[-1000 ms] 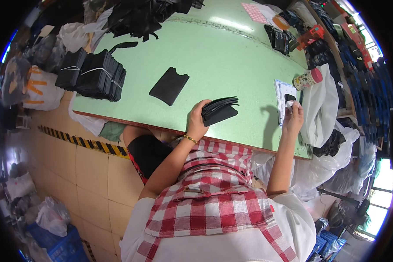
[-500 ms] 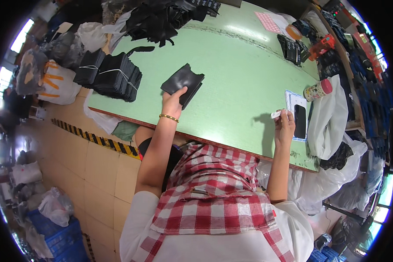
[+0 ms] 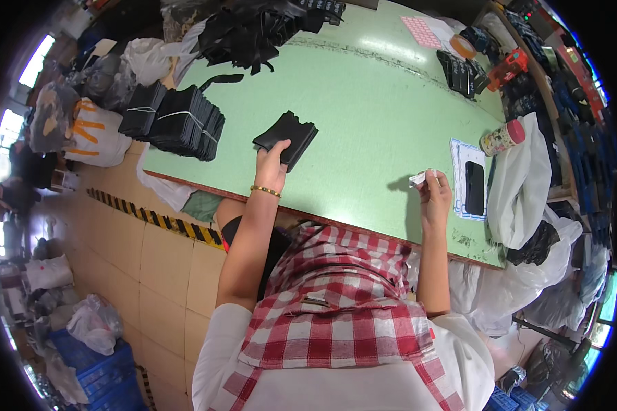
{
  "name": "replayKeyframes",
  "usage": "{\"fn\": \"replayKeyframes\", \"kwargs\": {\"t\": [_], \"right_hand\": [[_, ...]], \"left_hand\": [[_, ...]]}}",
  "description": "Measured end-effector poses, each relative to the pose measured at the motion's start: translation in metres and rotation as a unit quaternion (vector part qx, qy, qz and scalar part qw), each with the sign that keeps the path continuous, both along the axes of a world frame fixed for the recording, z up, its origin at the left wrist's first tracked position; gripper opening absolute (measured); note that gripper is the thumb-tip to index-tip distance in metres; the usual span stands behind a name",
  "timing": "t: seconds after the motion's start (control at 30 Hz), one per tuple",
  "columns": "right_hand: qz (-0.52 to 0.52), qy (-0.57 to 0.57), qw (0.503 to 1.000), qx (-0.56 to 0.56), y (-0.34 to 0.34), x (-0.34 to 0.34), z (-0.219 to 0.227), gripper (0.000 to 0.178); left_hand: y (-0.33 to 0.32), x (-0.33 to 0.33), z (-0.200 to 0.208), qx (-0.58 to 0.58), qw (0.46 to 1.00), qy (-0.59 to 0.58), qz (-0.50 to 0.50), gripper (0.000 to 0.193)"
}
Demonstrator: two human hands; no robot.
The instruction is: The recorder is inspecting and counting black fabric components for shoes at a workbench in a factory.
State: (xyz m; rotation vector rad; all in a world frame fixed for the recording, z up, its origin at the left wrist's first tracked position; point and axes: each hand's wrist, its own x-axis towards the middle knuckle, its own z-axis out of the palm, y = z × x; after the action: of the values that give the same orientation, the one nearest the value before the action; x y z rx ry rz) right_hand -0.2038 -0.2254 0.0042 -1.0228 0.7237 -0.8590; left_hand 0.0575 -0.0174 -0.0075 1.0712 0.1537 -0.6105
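Note:
Above the green tabletop (image 3: 363, 157), my left hand (image 3: 273, 164) grips a black leather-like piece (image 3: 291, 137) with a notched far edge; the thumb lies on top and the other fingers are hidden beneath. My right hand (image 3: 434, 195) pinches a small white and silvery piece (image 3: 418, 179), too small to make out, held over the table at the right. Close by on that side lies a black phone (image 3: 474, 188) on a blue-edged white sheet (image 3: 461, 164). Bundles of black pieces (image 3: 185, 127), tied with pale bands, stand at the table's left edge.
A heap of black scraps (image 3: 247, 38) covers the far left. Right of the phone are a floral jar with a pink lid (image 3: 503, 139) and a pale cloth (image 3: 522, 185). Farther back sit tape (image 3: 463, 46), black packets (image 3: 459, 74) and a red tool (image 3: 507, 70).
My right hand has moved a little left with the small white piece, away from the phone. The black piece in my left hand has tilted slightly and sits a bit lower.

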Motion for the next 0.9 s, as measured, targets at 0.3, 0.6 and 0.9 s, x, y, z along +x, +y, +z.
{"fn": "replayKeyframes", "kwargs": {"t": [0.3, 0.6, 0.9], "right_hand": [[0.107, 0.063, 0.987, -0.103, 0.042, 0.033, 0.016, 0.009], [0.183, 0.052, 0.98, -0.062, 0.062, 0.045, 0.02, 0.008], [0.181, 0.096, 0.978, -0.045, 0.065, 0.045, 0.014, 0.01]], "left_hand": [[0.006, -0.077, 0.013, 0.158, 0.908, -0.384, -0.057, 0.045], [-0.01, -0.121, -0.014, -0.019, 0.934, -0.236, -0.269, 0.026], [-0.006, -0.122, -0.026, -0.011, 0.951, -0.221, -0.217, 0.013]]}}
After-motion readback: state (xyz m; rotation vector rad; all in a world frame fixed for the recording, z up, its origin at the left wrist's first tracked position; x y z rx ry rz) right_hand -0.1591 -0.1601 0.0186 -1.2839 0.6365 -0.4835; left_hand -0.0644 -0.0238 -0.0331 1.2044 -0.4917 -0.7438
